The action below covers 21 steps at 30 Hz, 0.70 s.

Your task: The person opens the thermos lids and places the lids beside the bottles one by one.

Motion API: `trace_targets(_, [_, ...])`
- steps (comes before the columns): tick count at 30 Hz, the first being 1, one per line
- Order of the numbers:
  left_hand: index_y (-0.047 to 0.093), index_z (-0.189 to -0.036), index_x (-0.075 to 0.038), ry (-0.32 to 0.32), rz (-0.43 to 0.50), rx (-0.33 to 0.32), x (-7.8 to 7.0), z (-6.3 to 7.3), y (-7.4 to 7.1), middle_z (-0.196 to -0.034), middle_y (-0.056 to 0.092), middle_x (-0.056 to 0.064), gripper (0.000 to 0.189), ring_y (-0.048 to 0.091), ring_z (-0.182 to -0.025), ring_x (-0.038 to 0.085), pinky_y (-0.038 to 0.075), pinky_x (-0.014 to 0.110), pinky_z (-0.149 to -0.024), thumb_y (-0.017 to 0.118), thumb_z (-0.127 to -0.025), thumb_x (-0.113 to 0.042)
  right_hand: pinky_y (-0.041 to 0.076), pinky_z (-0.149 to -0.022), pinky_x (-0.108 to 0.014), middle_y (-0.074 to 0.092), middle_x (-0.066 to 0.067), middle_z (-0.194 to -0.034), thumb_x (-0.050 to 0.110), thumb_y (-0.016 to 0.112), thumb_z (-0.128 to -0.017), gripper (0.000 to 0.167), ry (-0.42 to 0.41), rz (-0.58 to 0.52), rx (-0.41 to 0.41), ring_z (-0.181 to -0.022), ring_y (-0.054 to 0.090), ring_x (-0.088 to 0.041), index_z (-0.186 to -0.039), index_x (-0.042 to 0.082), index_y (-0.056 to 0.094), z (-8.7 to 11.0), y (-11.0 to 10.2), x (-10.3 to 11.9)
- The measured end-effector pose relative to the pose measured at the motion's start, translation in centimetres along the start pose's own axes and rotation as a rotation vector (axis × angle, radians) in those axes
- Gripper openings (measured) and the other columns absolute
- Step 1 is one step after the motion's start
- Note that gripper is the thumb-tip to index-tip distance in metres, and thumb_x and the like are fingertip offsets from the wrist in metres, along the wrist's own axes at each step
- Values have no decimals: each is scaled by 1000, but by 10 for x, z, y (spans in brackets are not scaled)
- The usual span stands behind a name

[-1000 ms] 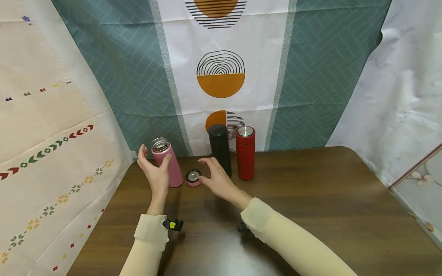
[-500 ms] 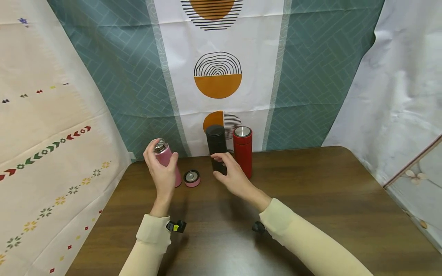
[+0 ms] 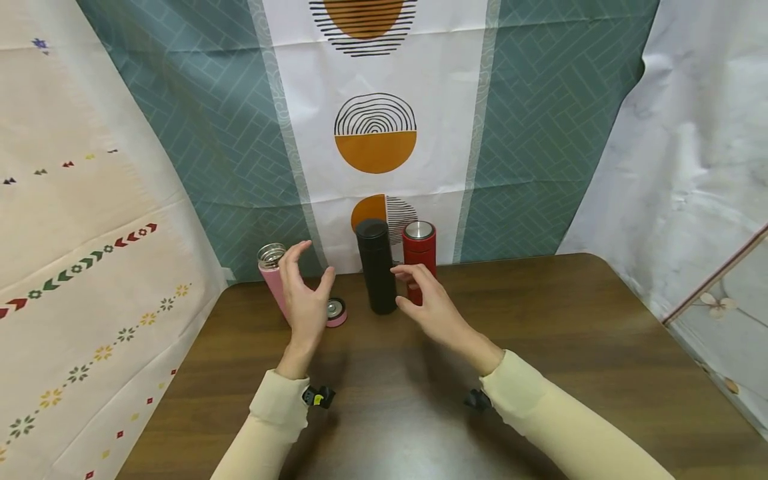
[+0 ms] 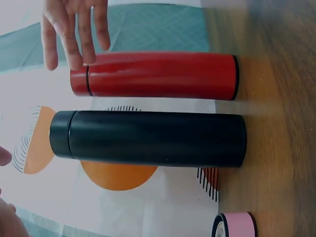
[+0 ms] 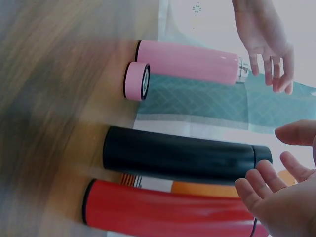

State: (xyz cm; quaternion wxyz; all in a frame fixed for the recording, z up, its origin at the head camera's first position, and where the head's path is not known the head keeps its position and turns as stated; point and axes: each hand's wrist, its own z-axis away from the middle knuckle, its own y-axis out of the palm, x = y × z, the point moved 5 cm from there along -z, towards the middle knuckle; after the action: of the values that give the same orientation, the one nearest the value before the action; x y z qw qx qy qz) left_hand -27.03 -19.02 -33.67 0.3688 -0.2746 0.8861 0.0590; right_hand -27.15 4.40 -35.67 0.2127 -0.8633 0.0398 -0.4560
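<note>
Three thermos flasks stand upright at the back of the table. The pink flask has no lid on, and its steel mouth shows; its pink lid lies on the table beside it. Right of these come the black flask and the red flask, both with their lids on. My left hand, fingers apart and bent, hovers in front of the pink flask and partly hides the lid. My right hand is raised before the red flask, thumb and fingers parted. Neither hand holds anything.
The brown wooden table reaches toward the right. A patterned cloth hangs directly behind the flasks. Cream cloth closes off the left side, and white cloth hangs on the right.
My right hand has moved right, from beside the pink lid, past the black flask to the red one. My left hand has shifted right from the pink flask's mouth. The flasks and lid stay put.
</note>
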Motion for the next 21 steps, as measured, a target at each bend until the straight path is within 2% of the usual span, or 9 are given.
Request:
trace_targets(6, [57, -142, -7, -10, -13, 88, -3, 4, 11, -148, 47, 11, 57, 42, -140, 25, 31, 50, -117, 75, -88, -1, 47, -107, -56, 59, -19, -131, -4, 68, -93, 47, 26, 0, -35, -122, 55, -37, -138, 3, 57, 9, -18, -10])
trace_targets(16, [58, -140, -3, 8, 49, 138, -17, 8, 25, -147, 47, 16, 55, 41, -141, 31, 28, 53, -117, 75, -88, 2, 45, -106, -60, 58, -22, -131, -8, 67, -93, 46, 57, -11, -61, -121, 55, -41, -137, 0, 57, 19, -36, -20])
trace_targets(21, [59, -141, -7, 15, 56, 178, -19, 12, 32, -145, 49, 12, 55, 43, -140, 25, 29, 48, -118, 75, -88, -2, 45, -106, -59, 58, -23, -131, -8, 67, -92, 47, 75, -4, -74, -119, 57, -36, -137, 2, 58, 26, -43, -23])
